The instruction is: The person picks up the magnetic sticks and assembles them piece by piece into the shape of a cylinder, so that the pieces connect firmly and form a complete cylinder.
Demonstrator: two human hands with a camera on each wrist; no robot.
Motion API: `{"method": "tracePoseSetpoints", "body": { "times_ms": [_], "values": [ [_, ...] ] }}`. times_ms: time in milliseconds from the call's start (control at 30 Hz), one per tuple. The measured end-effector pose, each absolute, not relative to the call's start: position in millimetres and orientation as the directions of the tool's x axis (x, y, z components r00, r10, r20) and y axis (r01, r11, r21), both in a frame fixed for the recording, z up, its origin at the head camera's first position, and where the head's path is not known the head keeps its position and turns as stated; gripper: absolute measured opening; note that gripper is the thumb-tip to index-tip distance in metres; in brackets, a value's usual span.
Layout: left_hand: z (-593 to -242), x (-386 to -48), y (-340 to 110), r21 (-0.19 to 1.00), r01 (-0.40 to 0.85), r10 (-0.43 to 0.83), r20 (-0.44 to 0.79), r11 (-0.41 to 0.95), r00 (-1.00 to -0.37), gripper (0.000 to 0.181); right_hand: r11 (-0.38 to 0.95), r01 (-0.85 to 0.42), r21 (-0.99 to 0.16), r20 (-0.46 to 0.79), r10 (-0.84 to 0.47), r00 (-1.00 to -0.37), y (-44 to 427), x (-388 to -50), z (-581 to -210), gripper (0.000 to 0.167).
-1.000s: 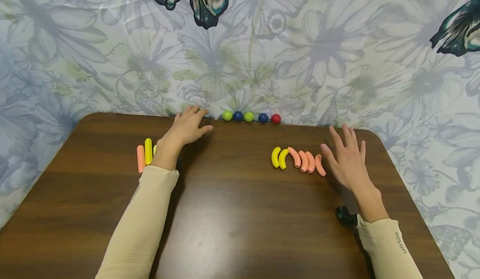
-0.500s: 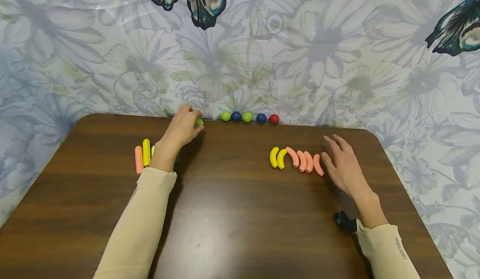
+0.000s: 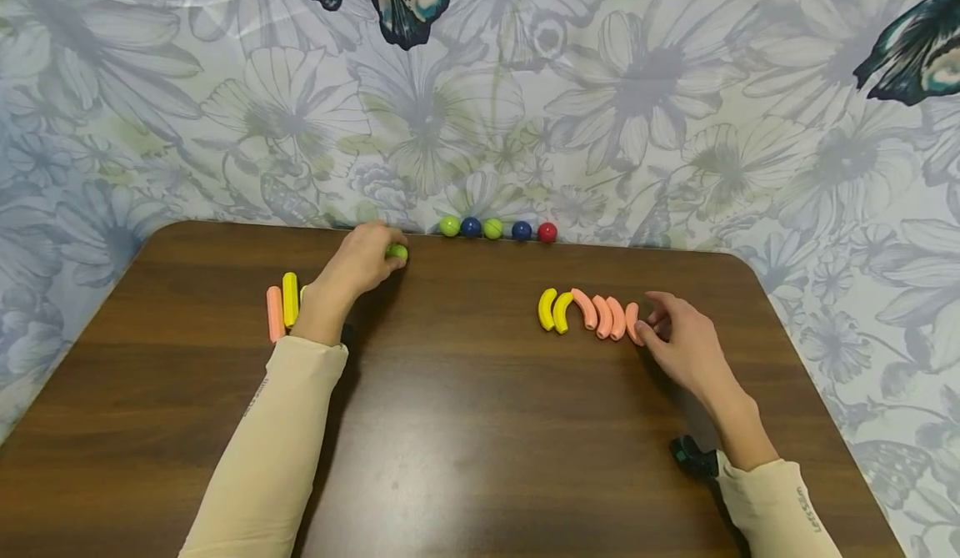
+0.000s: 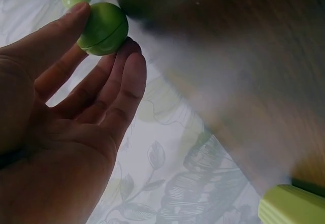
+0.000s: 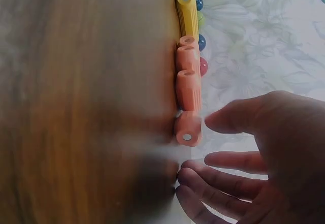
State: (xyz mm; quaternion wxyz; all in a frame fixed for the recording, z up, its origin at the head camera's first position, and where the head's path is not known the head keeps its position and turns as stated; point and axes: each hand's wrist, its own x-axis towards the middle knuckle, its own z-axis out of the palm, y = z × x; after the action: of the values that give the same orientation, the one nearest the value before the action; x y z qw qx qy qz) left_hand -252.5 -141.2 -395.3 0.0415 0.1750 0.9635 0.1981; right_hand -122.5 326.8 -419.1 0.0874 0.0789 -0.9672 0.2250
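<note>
Flowered wall (image 3: 637,82) backs the surface (image 3: 465,424). Left of centre, the left hand (image 3: 358,263) pinches a green ball (image 4: 107,30); light pressure should keep it steady. Right of centre, the right hand (image 3: 687,348), unclosed, is just beside the end pink piece (image 3: 632,317), best pinched mid-length.

Glare pales the table (image 3: 420,445); both wrist views are dim.

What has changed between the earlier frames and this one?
The left hand, spread open a second ago, now pinches a shiny green ball and has drawn slightly toward the person. The right hand has come nearer the rightmost curved pink stick, its fingers curling. The row of five coloured balls stayed put.
</note>
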Motion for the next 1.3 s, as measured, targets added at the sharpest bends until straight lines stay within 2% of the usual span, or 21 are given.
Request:
{"method": "tracePoseSetpoints", "body": {
  "times_ms": [333, 500, 633, 767, 900, 1300],
  "values": [
    [-398, -251, -140, 0.43, 0.333, 0.368, 0.001, 0.839, -0.93, 0.027, 0.887, -0.176, -0.426, 0.159, -0.118, -0.98, 330, -122, -410, 0.047],
    [-398, -251, -141, 0.439, 0.328, 0.358, 0.015, 0.836, -0.933, 0.025, 0.894, -0.155, -0.421, 0.134, -0.108, -0.985, 330, -123, -410, 0.039],
    [-398, -251, -140, 0.455, 0.316, 0.355, 0.0, 0.833, -0.935, 0.027, 0.903, -0.144, -0.405, 0.162, -0.084, -0.983, 331, -121, -413, 0.029],
    [-397, -251, -140, 0.471, 0.3, 0.346, -0.013, 0.83, -0.938, 0.03, 0.914, -0.156, -0.374, 0.247, -0.064, -0.967, 329, -120, -414, 0.026],
    [-397, -252, -141, 0.47, 0.299, 0.344, -0.01, 0.83, -0.939, 0.029, 0.906, -0.186, -0.38, 0.306, -0.067, -0.95, 316, -120, -411, 0.024],
    [-396, -255, -143, 0.49, 0.298, 0.338, 0.007, 0.819, -0.941, 0.027, 0.843, -0.318, -0.434, 0.309, -0.192, -0.931, 245, -136, -401, 0.024]
  ]
}}
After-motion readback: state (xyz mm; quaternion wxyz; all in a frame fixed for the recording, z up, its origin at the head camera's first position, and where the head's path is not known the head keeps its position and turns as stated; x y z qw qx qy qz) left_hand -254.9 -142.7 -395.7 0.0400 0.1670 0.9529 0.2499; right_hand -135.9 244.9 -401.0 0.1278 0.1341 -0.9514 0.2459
